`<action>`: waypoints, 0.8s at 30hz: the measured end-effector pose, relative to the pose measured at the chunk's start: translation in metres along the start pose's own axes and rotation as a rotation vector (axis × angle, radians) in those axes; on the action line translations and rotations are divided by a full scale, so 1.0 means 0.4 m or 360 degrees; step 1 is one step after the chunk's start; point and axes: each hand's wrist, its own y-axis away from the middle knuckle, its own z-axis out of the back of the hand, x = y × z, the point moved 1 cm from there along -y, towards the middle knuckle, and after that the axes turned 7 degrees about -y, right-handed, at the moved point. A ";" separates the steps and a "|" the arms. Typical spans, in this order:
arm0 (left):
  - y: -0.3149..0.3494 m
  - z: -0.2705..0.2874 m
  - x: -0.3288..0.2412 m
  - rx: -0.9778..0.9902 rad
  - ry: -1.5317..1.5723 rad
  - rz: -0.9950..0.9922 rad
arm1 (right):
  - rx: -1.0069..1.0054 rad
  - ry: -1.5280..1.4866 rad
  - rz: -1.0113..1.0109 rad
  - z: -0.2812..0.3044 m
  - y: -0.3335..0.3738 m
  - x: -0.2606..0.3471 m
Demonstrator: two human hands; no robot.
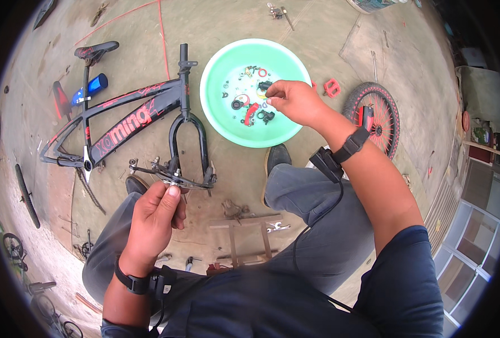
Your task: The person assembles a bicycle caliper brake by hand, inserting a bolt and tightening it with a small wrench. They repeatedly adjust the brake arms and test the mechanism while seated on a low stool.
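Observation:
My left hand pinches a black bicycle brake caliper, its thin arms spread sideways just below the fork. Over the right side of a light green basin, my right hand has its thumb and fingertips drawn together; whether a small part is between them I cannot make out. Beside those fingertips is a small black part. The basin holds several small parts, among them a red piece, a black clamp-like part and a red ring.
A black and red bicycle frame with its fork and saddle lies at left, near a blue bottle. To the right are a red pedal and a wheel. Between my legs lie a wooden stool-like frame and a wrench.

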 end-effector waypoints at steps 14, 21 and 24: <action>-0.096 0.039 0.009 -0.0037 0.0058 0.0153 | 0.0291 0.0740 -0.0314 -0.344 -0.231 -0.274; -0.131 0.044 0.006 -0.0052 0.0066 0.0214 | 0.0220 0.0810 -0.0184 -0.392 -0.266 -0.299; -0.144 0.044 0.000 -0.0057 0.0093 0.0248 | 0.0282 0.0871 -0.0113 -0.397 -0.281 -0.293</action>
